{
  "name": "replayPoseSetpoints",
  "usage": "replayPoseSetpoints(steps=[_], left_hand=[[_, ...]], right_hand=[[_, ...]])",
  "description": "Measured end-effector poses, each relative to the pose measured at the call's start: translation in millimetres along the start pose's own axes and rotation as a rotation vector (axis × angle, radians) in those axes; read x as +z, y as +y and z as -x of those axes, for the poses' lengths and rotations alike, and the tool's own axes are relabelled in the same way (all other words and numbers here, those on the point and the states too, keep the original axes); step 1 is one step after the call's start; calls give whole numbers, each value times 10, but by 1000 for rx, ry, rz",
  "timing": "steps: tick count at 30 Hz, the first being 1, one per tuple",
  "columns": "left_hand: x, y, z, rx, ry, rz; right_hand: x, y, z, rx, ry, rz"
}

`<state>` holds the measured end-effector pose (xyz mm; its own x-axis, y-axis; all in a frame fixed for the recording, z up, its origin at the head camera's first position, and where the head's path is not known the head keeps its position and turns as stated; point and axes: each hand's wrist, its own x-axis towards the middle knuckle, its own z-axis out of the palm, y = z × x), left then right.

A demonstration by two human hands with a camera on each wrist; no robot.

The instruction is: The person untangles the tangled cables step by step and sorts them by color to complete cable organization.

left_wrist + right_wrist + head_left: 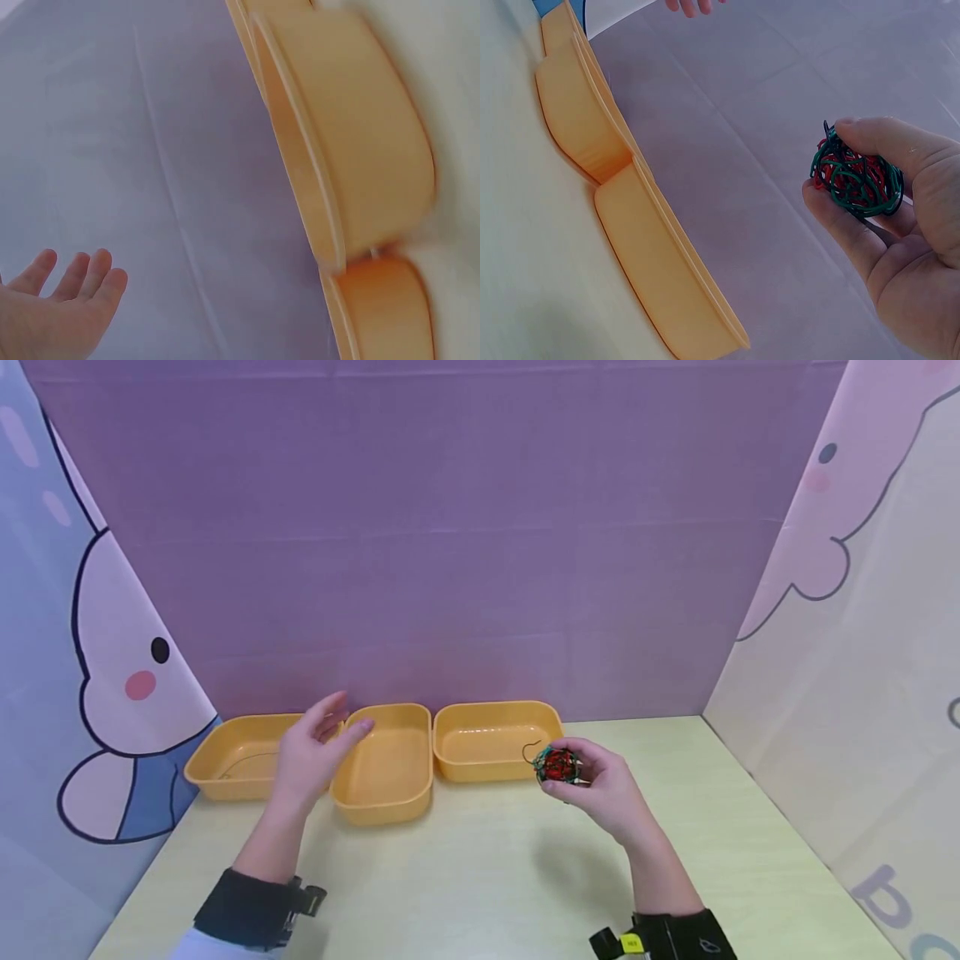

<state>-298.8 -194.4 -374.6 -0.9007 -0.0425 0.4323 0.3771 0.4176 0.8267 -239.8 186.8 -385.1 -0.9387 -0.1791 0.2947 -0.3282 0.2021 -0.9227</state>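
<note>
Between the thumb and fingers of my right hand [603,781] is a tangled ball of thin wire [557,765], red inside with green and black strands around it. In the head view a loose wire end curls out from its left side. The right wrist view shows the wire ball [855,174] pinched at the fingertips, held up above the table. My left hand [311,756] hovers over the gap between the left and middle yellow trays, fingers spread loosely and holding nothing. In the left wrist view the left hand [64,307] appears with relaxed fingers.
Three yellow trays stand along the back of the table: a left tray [232,789], a middle tray [382,814] turned lengthwise, and a right tray [495,772]. A thin wire lies in the left one. A purple backdrop [450,527] rises behind the pale table [450,893].
</note>
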Motion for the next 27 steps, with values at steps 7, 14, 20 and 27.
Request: replayPoseSetpoints(steps=[7,14,20,27], left_hand=[[368,91,217,43,-53,161],[555,150,405,1,-47,283],[606,373,516,-22,-71,301],[752,358,507,-32,-113,312]], right_hand=[[4,71,-11,-1,-11,-5],[3,329,-69,-6,-32,-31],[18,348,-72,-22,-34,-12],[21,313,-85,-17,-43,-15]])
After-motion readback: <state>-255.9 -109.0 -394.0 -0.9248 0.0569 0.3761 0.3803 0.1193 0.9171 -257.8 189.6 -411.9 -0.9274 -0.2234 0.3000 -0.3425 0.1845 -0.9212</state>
